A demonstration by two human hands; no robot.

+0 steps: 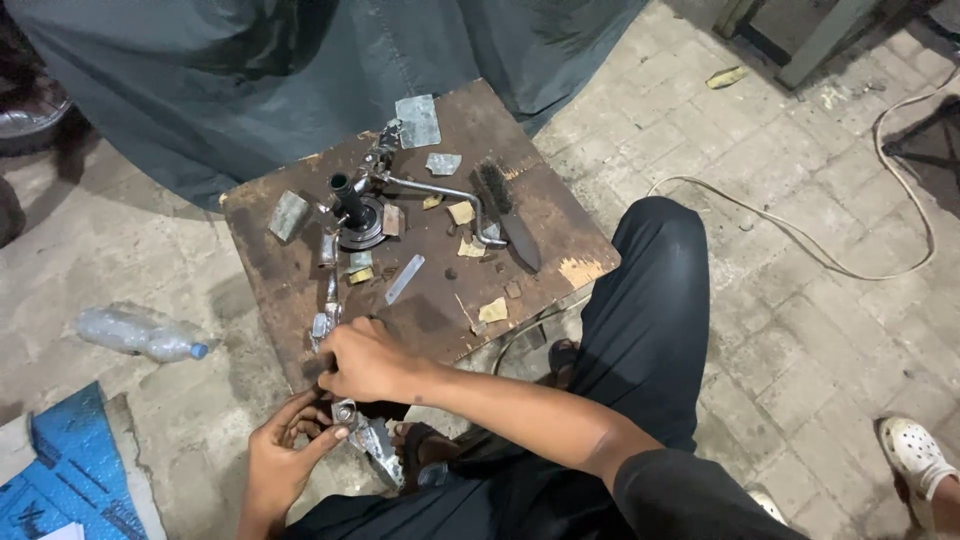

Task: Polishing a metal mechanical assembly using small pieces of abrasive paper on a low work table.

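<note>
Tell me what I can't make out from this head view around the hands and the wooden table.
- Small metal part by the left hand: too small to tell its kind.
- Right hand: its fingers cover whatever they touch at the wooden table edge.
- Table legs: hidden under the top.
- Pale shoe: its wearer is cut off at the right edge.
- Blue sheet: cut off at the lower left corner.

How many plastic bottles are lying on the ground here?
1. A clear plastic bottle with a blue cap lies on its side on the paved floor, left of the wooden board. Others may be hidden behind the dark cloth.
</note>
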